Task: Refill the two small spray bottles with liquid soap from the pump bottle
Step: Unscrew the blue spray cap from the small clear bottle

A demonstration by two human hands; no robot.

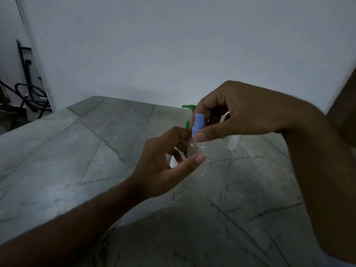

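My left hand (169,158) holds a small clear spray bottle (193,149) above the table, thumb and fingers curled round its body. My right hand (231,116) pinches the bottle's blue spray cap (198,123) from above, thumb and fingers on its sides. Behind my hands the green pump head of the soap bottle (187,107) sticks out, its body hidden. A second clear small bottle (234,141) stands on the table to the right, faint and partly behind my right hand.
The grey marble table (77,160) spreads wide to the left and front of my hands. A pale wall (173,45) runs close behind it. Dark metal frames and a hose (28,93) stand at the far left beyond the table edge.
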